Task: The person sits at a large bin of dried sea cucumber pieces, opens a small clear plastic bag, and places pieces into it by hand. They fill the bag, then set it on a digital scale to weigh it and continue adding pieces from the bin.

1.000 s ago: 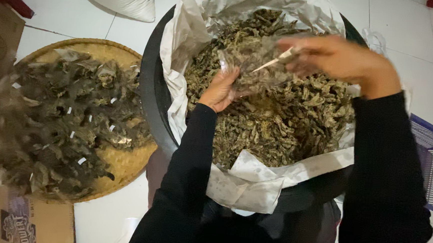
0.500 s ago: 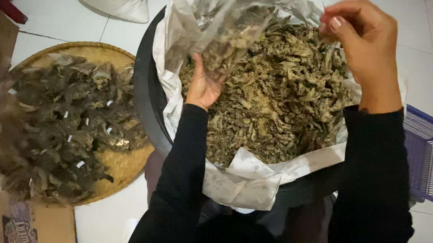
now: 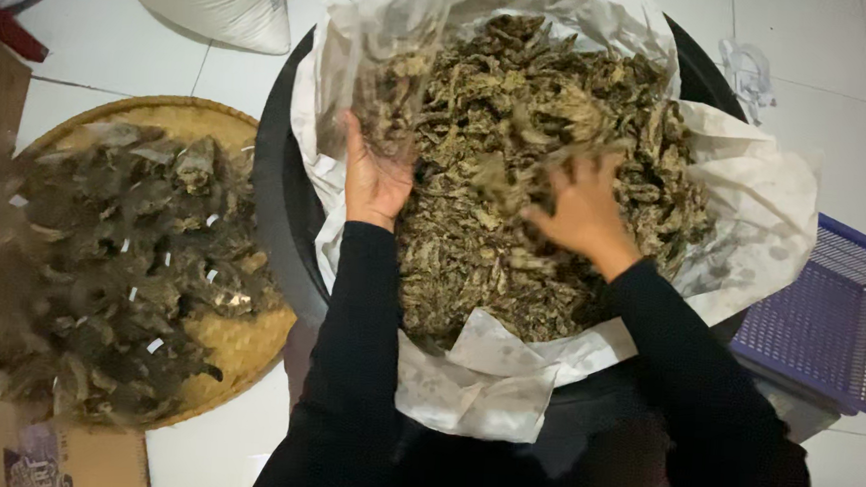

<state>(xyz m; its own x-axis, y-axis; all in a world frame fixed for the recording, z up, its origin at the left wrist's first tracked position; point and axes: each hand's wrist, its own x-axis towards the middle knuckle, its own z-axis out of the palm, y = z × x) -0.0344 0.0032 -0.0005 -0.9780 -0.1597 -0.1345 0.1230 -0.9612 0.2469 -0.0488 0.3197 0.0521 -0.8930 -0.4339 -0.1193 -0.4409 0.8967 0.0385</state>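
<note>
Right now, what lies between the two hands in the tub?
Head view: only dried leaves fill the stretch between the left hand and the right hand.

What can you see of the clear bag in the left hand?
The bag is thin, clear, crinkled plastic, partly filled with dried brown pieces. The left hand holds it up by its lower part, mouth opening toward the heap in the paper-lined black tub. The right hand digs in the heap, apart from the bag.
</note>
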